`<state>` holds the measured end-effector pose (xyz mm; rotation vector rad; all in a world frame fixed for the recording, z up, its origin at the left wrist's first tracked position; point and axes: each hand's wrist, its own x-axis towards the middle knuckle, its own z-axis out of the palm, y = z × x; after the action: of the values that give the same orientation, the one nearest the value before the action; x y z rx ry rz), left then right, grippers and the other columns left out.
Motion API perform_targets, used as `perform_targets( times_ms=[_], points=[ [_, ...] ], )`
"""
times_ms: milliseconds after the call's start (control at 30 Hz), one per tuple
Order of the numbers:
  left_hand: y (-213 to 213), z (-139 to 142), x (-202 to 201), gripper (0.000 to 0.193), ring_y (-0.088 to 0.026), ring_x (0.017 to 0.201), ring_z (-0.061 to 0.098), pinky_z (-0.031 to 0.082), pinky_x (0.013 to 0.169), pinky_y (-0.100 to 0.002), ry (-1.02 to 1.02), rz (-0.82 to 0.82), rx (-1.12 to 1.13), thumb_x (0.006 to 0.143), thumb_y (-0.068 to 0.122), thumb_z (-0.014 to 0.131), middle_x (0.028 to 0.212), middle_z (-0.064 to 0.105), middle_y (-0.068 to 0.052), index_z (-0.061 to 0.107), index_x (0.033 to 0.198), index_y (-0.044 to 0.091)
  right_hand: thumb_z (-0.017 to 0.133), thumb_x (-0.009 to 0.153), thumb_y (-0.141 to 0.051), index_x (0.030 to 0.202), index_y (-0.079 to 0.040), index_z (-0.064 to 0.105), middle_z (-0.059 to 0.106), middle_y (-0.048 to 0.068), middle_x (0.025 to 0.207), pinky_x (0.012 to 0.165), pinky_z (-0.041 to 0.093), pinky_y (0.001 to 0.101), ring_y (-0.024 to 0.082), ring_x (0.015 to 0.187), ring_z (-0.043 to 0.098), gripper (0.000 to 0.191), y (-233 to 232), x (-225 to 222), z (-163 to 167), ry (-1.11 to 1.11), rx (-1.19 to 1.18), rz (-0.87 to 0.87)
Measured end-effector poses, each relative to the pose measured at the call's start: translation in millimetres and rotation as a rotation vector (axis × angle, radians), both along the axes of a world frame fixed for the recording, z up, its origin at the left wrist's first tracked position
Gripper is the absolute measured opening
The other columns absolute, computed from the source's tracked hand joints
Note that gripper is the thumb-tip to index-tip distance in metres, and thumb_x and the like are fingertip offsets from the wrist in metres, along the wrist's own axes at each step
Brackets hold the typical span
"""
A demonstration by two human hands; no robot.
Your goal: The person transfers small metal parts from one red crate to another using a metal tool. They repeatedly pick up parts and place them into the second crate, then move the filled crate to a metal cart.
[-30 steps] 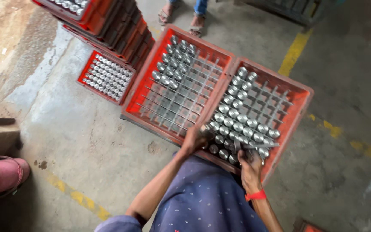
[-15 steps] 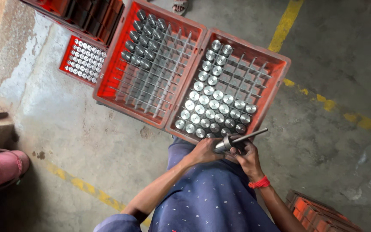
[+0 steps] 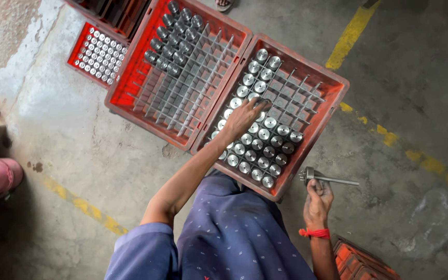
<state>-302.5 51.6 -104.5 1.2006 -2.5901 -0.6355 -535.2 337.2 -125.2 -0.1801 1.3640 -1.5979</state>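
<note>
Reaching left hand (image 3: 245,116) into right crate (image 3: 333,111), fingers spread over metal caps (image 3: 257,145) | gripping shaft (image 3: 327,179) in right hand (image 3: 318,199) beside crate | second crate (image 3: 130,96) alongside.

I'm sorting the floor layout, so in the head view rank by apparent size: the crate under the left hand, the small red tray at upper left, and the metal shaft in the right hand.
1. Crate
2. Small red tray, though it lies farther away
3. Metal shaft
</note>
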Motion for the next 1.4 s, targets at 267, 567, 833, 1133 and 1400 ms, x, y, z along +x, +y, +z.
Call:
perform_targets(
  times_ms=[267, 567, 833, 1133, 1400],
  points=[
    [-6.7, 19.0, 61.7, 0.033, -0.034, 0.099, 0.068, 0.057, 0.083, -0.044, 0.427, 0.146, 0.068, 0.087, 0.005, 0.067, 0.107, 0.07, -0.014, 0.069, 0.12, 0.009, 0.061, 0.092, 0.004, 0.122, 0.0, 0.061, 0.07, 0.005, 0.109, 0.091, 0.049, 0.022, 0.01, 0.1, 0.064, 0.03, -1.8, 70.0, 14.1, -0.046, 0.147, -0.109],
    [-95.3, 22.9, 231.4, 0.049, -0.044, 0.126, 0.046, 0.041, 0.102, -0.054, -0.007, 0.486, -0.217, 0.081, 0.025, 0.081, 0.131, 0.054, -0.024, 0.069, 0.125, 0.009, 0.067, 0.108, 0.006, 0.112, -0.002, 0.056, 0.053, -0.002, 0.097, 0.084, 0.045, 0.0232, 0.008, 0.091, 0.053, 0.015, -25.7, 114.1, 0.0, -0.094, -0.102, -0.035],
    [-114.5, 20.5, 244.9, 0.044, -0.04, 0.138, 0.046, 0.041, 0.111, -0.051, 0.036, 0.331, -0.158, 0.079, 0.025, 0.083, 0.144, 0.053, -0.021, 0.071, 0.119, 0.009, 0.067, 0.097, 0.007, 0.126, 0.002, 0.06, 0.064, 0.002, 0.108, 0.091, 0.048, 0.0211, 0.008, 0.096, 0.059, 0.03, -34.7, 136.2, -2.9, 0.005, 0.026, 0.002],
    [-29.4, 40.7, 173.3, 0.04, -0.021, 0.088, 0.06, 0.049, 0.077, -0.035, 1.252, 0.665, 0.961, 0.082, 0.02, 0.087, 0.096, 0.064, -0.003, 0.062, 0.112, 0.009, 0.067, 0.093, 0.002, 0.132, 0.003, 0.06, 0.067, 0.008, 0.118, 0.096, 0.049, 0.026, 0.013, 0.109, 0.063, 0.04, -81.5, 168.2, 40.2, 0.033, 0.167, 0.158],
    [71.8, 60.0, 120.9, 0.034, -0.036, 0.084, 0.072, 0.055, 0.071, -0.047, 0.353, 0.245, 0.625, 0.075, 0.016, 0.08, 0.089, 0.074, -0.016, 0.069, 0.106, 0.009, 0.074, 0.096, -0.011, 0.136, 0.006, 0.059, 0.067, 0.012, 0.133, 0.088, 0.046, 0.0227, 0.013, 0.108, 0.059, 0.047, -127.0, 176.3, 122.4, 0.22, 0.013, 0.295]
  ],
)
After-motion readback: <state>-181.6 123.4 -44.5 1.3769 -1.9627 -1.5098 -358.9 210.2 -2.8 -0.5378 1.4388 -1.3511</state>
